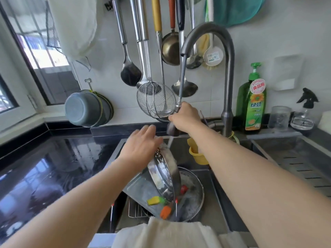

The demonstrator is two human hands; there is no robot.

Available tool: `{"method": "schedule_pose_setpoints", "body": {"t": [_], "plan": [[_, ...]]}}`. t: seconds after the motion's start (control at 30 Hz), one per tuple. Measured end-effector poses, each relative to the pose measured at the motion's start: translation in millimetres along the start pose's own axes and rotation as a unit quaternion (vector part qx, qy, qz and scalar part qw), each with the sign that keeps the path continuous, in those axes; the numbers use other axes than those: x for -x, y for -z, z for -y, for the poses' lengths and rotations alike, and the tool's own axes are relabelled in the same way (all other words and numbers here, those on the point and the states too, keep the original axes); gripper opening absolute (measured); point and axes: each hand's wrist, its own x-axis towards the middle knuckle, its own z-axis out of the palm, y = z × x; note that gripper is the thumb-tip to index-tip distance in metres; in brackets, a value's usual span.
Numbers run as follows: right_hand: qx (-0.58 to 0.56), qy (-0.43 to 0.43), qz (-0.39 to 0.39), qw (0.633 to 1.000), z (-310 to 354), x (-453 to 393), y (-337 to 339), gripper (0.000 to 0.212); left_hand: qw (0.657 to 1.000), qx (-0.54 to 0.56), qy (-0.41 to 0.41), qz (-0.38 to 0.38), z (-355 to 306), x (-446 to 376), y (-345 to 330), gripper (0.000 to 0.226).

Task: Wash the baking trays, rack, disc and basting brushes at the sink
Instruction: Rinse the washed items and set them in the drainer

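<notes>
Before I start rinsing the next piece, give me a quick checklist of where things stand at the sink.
1. Right hand grips the pull-out grey spray head: ok.
2. Water runs from the spray head onto the tilted round steel tray: ok.
3. Left hand steadies the tray's upper rim with straight fingers: ok.
4. Orange silicone basting brush and red one lie in the sink, within reach: ok.
5. Wire rack lies partly under the trays; free to lift: cannot tell.
6. Tray fully rinsed of suds: cannot tell.
</notes>
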Motion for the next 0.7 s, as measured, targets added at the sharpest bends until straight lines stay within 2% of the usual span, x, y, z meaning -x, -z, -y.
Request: {"method": "schedule_pose_setpoints", "body": {"t": [0.1, 0.17, 0.27, 0.33, 0.47, 0.57, 0.7], "plan": [[0.088, 0.015, -0.027, 0.996, -21.5, -1.3, 22.7, 0.027, 0.998, -0.023, -0.056, 0.017, 27.3, -2.3, -0.2, 0.044], [0.135, 0.029, -0.027, 0.990, -30.7, 0.1, 37.6, 0.027, 0.998, -0.032, -0.058, 0.022, 40.1, -3.9, 6.1, 0.031], [0.163, 0.044, -0.020, 0.986, -31.9, 1.6, 46.3, 0.035, 1.000, -0.029, 0.007, 0.001, 50.5, -6.6, 17.1, 0.010], [0.165, 0.040, -0.014, 0.985, -27.5, 2.6, 44.9, 0.038, 0.998, -0.020, 0.060, 0.025, 53.3, -7.9, 26.1, 0.012], [0.163, 0.016, -0.010, 0.986, -21.3, 3.5, 38.8, 0.037, 0.979, 0.072, 0.161, 0.098, 49.4, 0.7, 35.0, 0.008], [0.149, 0.005, -0.003, 0.989, -19.9, 3.4, 35.7, 0.031, 0.946, 0.176, 0.247, 0.114, 45.0, 20.6, 23.3, 0.003], [0.091, 0.015, -0.006, 0.996, -18.9, 2.5, 25.3, 0.028, 0.845, 0.328, 0.415, 0.081, 40.7, 45.1, -9.2, 0.013]]}}
